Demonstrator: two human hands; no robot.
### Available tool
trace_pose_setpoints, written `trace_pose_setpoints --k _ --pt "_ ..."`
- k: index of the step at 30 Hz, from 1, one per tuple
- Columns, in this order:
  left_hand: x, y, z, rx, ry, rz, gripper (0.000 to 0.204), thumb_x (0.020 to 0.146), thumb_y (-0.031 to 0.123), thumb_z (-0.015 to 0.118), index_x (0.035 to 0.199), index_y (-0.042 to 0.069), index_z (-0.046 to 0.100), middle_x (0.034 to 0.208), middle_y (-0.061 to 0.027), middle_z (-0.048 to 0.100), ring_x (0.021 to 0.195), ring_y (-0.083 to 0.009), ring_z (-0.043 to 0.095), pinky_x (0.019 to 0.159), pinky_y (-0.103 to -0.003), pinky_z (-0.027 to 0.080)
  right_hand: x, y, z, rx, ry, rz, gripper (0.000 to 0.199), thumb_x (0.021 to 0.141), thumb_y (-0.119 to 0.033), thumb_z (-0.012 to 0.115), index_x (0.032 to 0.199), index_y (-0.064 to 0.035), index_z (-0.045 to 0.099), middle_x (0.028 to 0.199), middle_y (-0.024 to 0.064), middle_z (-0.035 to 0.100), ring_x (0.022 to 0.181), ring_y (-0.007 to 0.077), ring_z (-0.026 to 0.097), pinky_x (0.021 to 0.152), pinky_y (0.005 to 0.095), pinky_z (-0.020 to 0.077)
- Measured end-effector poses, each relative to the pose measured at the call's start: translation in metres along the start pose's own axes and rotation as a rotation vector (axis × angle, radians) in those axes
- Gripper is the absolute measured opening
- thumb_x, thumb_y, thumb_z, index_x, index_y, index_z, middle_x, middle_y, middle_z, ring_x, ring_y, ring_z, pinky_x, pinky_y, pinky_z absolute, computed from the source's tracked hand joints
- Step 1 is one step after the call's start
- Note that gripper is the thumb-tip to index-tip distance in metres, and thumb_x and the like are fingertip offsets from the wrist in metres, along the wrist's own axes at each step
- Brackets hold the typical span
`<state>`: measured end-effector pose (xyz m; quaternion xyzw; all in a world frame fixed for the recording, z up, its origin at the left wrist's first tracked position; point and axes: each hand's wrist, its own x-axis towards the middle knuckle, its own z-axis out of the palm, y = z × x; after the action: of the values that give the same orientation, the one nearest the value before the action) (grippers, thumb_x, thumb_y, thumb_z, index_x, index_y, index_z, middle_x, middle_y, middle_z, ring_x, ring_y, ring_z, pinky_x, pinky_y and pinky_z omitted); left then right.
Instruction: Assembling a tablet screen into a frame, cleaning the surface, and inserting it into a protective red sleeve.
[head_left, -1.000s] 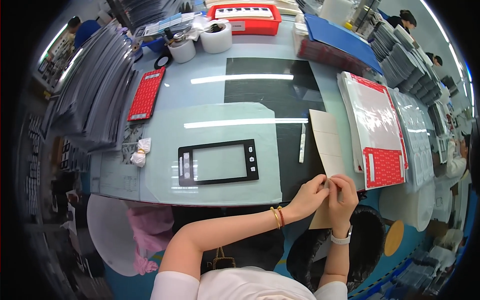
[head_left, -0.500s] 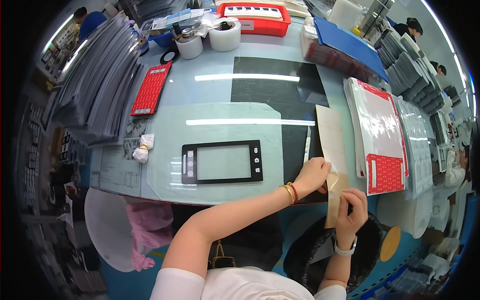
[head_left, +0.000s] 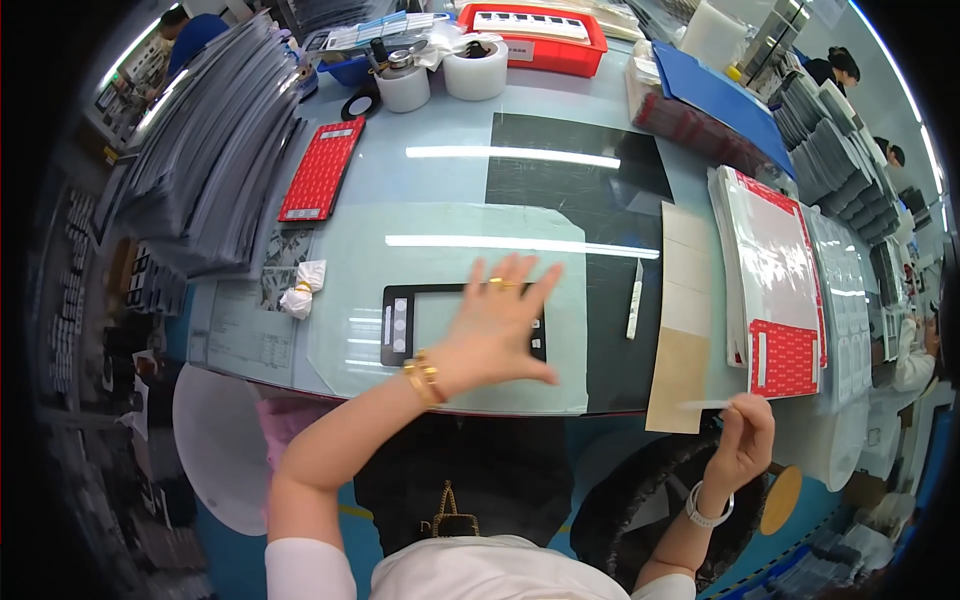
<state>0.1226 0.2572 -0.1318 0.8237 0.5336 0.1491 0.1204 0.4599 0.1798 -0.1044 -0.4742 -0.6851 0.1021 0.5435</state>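
My left grip (head_left: pixel 490 335) has left the tan sheet (head_left: pixel 680 370).
It's spread apart over the black frame (head_left: pixel 394 350) on the worktop (head_left: pixel 425 190); the sheet lies unheld; my right grip (head_left: pixel 742 440) pinches a pale strip (head_left: pixel 703 405).

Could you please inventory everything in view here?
Framed panel: 1, black, on green mat
Green mat: 1, pale green, front of table
Dark sheet: 1, black, right of mat
Slim tool: 1, whitish, on dark sheet
Creased paper strip: 1, tan, right of slim tool
Thin strip: 1, translucent, in right hand
Patterned pack: 1, red, left
Tied bundle: 1, white, front left
Rolls: 2, white, back left
Tray: 1, red, back
Board: 1, blue, back right
Wrapped stack: 1, white and red, right
Sheet stacks: several, grey, both sides
Bin: 1, black, below table
Cloth: 1, pink, below table
Other people: several, varied clothing, background
Left hand: 1, bare, over panel
Right hand: 1, bare, pinching thin strip
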Motion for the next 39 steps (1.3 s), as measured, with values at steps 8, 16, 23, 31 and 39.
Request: trace_pose_setpoints --k 8,16,23,31,39 --pt "-0.055 -0.053 -0.033 -0.011 -0.200 -0.074 0.122 0.064 0.052 0.092 0.164 0.019 0.031 0.156 -0.0060 0.050 0.154 -0.0301 0.033 0.126 -0.068 0.005 0.026 -0.013 0.131 0.402 -0.335 0.391 0.007 0.100 0.000 0.066 0.107 0.0012 0.067 0.090 0.0025 0.069 0.078 0.0073 0.062 0.070 0.0212 0.0491" --pt "-0.100 -0.076 -0.047 -0.020 -0.092 -0.015 0.113 0.061 0.041 0.094 0.159 0.024 0.041 0.157 -0.0018 0.049 0.154 -0.0291 0.034 0.125 -0.068 0.008 0.024 -0.023 0.215 0.641 -0.602 0.579 0.008 0.102 -0.006 0.065 0.106 0.0017 0.067 0.087 0.0038 0.070 0.071 0.0071 0.060 0.064 0.0213 0.0472" --pt "-0.146 -0.043 0.012 -0.072 0.312 0.071 0.036 0.075 0.034 0.088 0.107 0.025 0.076 0.136 0.0009 0.063 0.138 -0.0259 0.051 0.122 -0.059 0.020 0.020 -0.028 0.235 0.583 -0.680 0.637 0.010 0.103 -0.009 0.066 0.105 0.0007 0.067 0.084 0.0023 0.070 0.065 0.0053 0.059 0.055 0.0204 0.0446" --pt "-0.146 -0.035 0.028 -0.030 0.434 -0.044 0.028 0.080 0.043 0.084 0.104 0.031 0.079 0.137 0.0014 0.063 0.137 -0.0265 0.050 0.120 -0.058 0.020 0.024 -0.032 0.240 0.517 -0.781 0.693 0.011 0.103 -0.011 0.066 0.104 -0.0004 0.068 0.081 0.0013 0.069 0.061 0.0053 0.060 0.049 0.0201 0.0412" --pt "-0.145 -0.035 0.030 -0.030 0.424 -0.062 0.027 0.079 0.046 0.084 0.101 0.031 0.080 0.137 0.0012 0.063 0.138 -0.0271 0.050 0.122 -0.061 0.019 0.022 -0.031 0.237 0.512 -0.786 0.694 0.010 0.103 -0.012 0.066 0.104 -0.0019 0.067 0.082 0.0015 0.069 0.061 0.0050 0.060 0.048 0.0194 0.0397"
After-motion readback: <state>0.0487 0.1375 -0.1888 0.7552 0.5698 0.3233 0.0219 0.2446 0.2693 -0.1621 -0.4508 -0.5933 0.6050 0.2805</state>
